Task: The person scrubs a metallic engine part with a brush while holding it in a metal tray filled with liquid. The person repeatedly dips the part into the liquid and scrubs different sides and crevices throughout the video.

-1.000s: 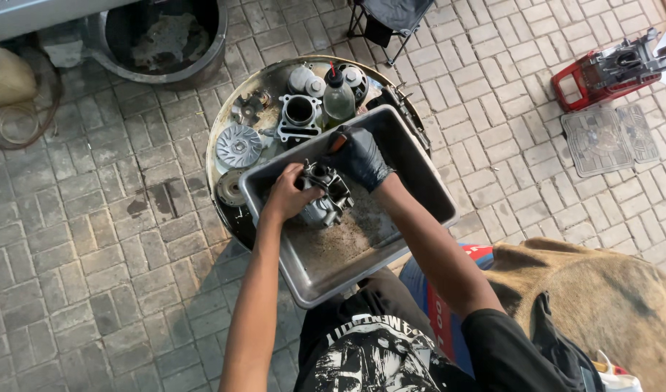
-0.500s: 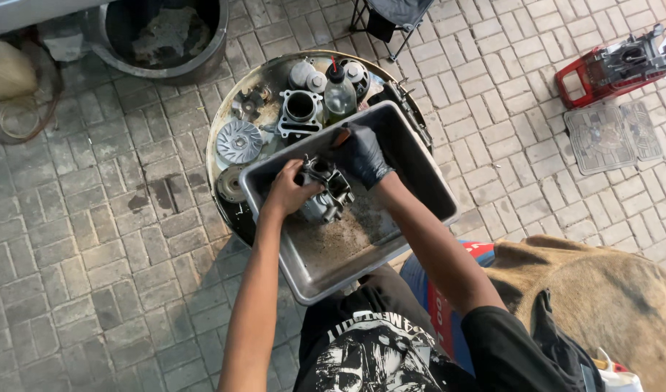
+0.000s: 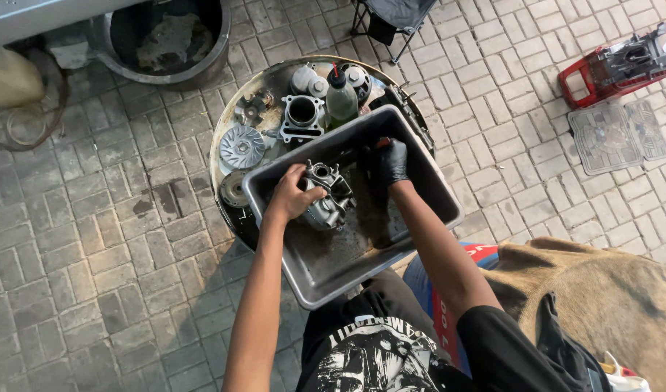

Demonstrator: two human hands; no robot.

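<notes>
Since a second ago the gloved right hand [image 3: 392, 161] has drawn back off the engine part [image 3: 327, 196] toward the tray's [image 3: 333, 279] far wall, fingers clenched on a small red-tipped tool. Work now rests on the bare left hand [image 3: 289, 197], which grasps the part. Grimy grey cast metal, it sits mid-tray, over oily residue.

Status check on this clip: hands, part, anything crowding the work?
Left hand grips engine part in grey tray. Gloved right hand holds small tool, type unclear. Nothing crowding it.
</notes>
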